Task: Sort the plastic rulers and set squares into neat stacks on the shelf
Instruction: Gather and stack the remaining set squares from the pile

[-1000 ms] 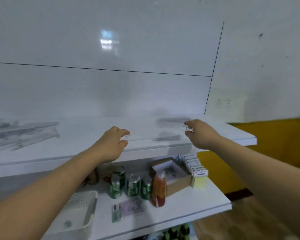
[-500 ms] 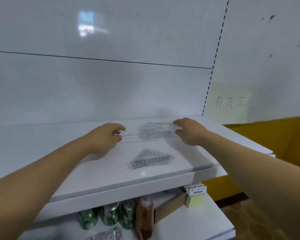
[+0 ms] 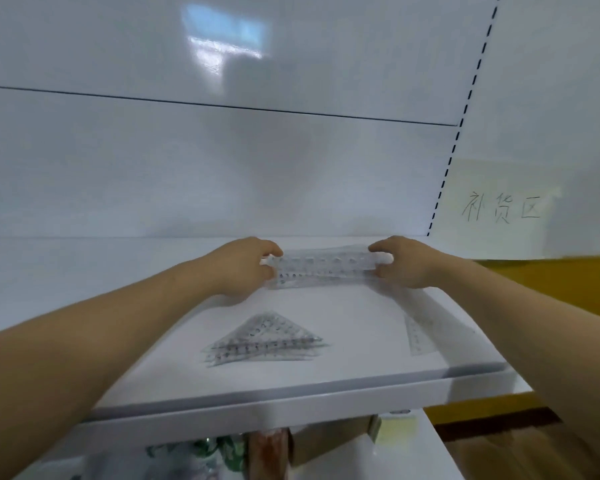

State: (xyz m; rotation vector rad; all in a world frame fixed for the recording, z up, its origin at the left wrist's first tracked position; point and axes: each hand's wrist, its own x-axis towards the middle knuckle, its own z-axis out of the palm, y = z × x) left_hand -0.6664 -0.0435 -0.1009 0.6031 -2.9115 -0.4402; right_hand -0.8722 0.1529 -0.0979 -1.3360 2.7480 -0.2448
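Two hands on it: left hand [image 3: 239,268] and right hand [image 3: 406,265] each curl fingers round an end of the bunch of rulers [image 3: 326,270] at the back of the shelf [image 3: 291,407]. Slick clear plastic, so I reckon it could fan out or slip if the squeeze goes uneven. Set squares [image 3: 264,341] lie nearer the front. Can't count pieces, all see-through, and the right forearm cuts off a loose ruler [image 3: 418,336].

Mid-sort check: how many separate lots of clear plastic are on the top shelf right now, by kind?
Ruler bundle, gripped at its ends by the left hand and the right hand: 1
Set-square pile, mid-shelf: 1
Loose clear piece by the right forearm, kind unclear: 1
Total: 3 lots; pieces per lot too blurred to count.
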